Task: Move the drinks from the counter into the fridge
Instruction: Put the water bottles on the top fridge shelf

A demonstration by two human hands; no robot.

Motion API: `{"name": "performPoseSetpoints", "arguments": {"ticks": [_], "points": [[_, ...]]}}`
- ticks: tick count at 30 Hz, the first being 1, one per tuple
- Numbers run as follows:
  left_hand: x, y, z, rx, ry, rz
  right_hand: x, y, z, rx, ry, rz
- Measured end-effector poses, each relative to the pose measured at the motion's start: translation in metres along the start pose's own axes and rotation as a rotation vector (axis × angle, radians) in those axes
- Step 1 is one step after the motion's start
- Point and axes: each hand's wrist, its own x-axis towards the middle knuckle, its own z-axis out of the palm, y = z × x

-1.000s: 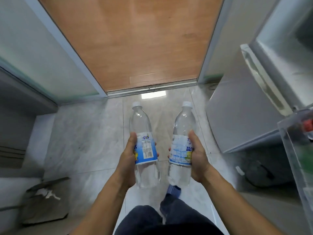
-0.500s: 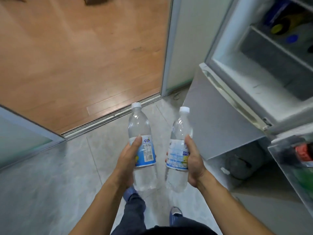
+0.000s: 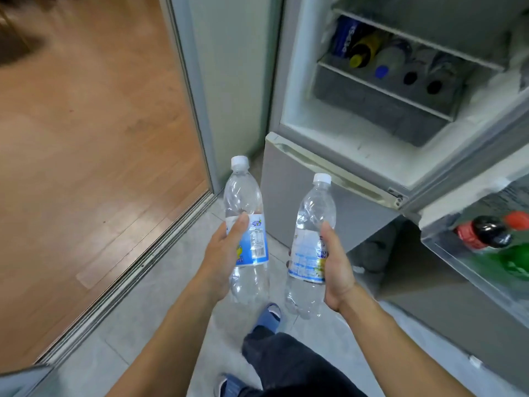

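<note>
My left hand (image 3: 221, 259) grips a clear water bottle (image 3: 243, 196) with a white cap and a blue-and-white label, held upright. My right hand (image 3: 336, 265) grips a second clear bottle (image 3: 315, 207) of the same kind, also upright. Both hang over the tiled floor in front of the open fridge (image 3: 357, 138). Several bottles (image 3: 380, 58) lie on a shelf inside the fridge, caps toward me. The open door (image 3: 463, 196) at the right carries a dark bottle with a red cap (image 3: 483, 232) and a green bottle (image 3: 515, 262) in its rack.
A sliding-door track (image 3: 137, 265) runs diagonally at the left, with wooden floor (image 3: 86, 124) beyond it. The closed lower fridge door (image 3: 289, 196) stands just behind the bottles. My legs and blue slippers (image 3: 270, 313) are below.
The view has swung right toward the fridge, so its inside shelf and door rack now show more fully. Both hands still hold their bottles in front of me, now closer to the fridge.
</note>
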Motion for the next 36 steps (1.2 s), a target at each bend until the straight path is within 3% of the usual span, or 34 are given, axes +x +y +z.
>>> {"name": "performPoseSetpoints", "arguments": {"ticks": [11, 18, 22, 24, 29, 32, 36], "points": [[0.116, 0.1, 0.08, 0.11, -0.19, 0.044, 0.094, -0.105, -0.011, 0.183, 0.116, -0.109], [0.18, 0.163, 0.148, -0.03, -0.383, -0.01, 0.132, -0.192, -0.024, 0.301, 0.23, -0.24], [0.216, 0.209, 0.194, -0.052, -0.478, -0.004, 0.15, -0.246, -0.034, 0.436, 0.183, -0.295], [0.233, 0.234, 0.222, -0.014, -0.495, 0.076, 0.161, -0.278, -0.039, 0.414, 0.206, -0.354], [0.275, 0.289, 0.286, 0.143, -0.504, 0.342, 0.194, -0.364, -0.048, 0.248, 0.447, -0.636], [0.297, 0.317, 0.318, 0.23, -0.468, 0.494, 0.214, -0.416, -0.052, 0.222, 0.482, -0.72], [0.322, 0.346, 0.358, 0.321, -0.395, 0.671, 0.24, -0.47, -0.055, 0.063, 0.646, -0.822]]}}
